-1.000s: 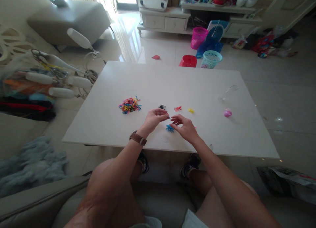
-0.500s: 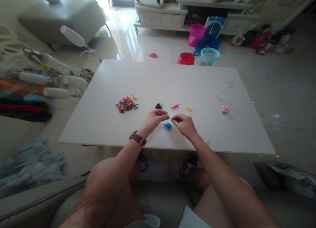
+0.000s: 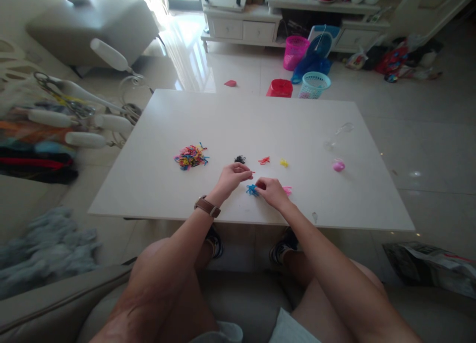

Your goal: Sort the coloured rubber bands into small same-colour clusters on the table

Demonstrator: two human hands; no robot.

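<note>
My left hand (image 3: 235, 175) is closed over the table, a thin red rubber band (image 3: 253, 172) sticking out from its fingertips. Lower and to the right, my right hand (image 3: 273, 192) pinches at the edge of a small pile of blue rubber bands (image 3: 252, 190), its fingertips touching it. Beyond the left hand sits a black pile of rubber bands (image 3: 240, 159). A red pile (image 3: 264, 160) and a yellow pile (image 3: 284, 162) lie to its right. Partly hidden behind my right hand is a pink pile (image 3: 287, 190). A larger mixed-colour heap of bands (image 3: 191, 157) rests on the left.
On the right of the white table (image 3: 230, 120) lie a pink round object (image 3: 338, 165) and a clear plastic item (image 3: 344, 128). Near the front edge is a small clear piece (image 3: 315, 217). Past the far edge stand a red stool (image 3: 280, 88) and a light-blue basket (image 3: 315, 84).
My right hand has moved away from the left fingertips, down to the blue pile. The pink pile now shows beside it. My left hand has stayed nearly still.
</note>
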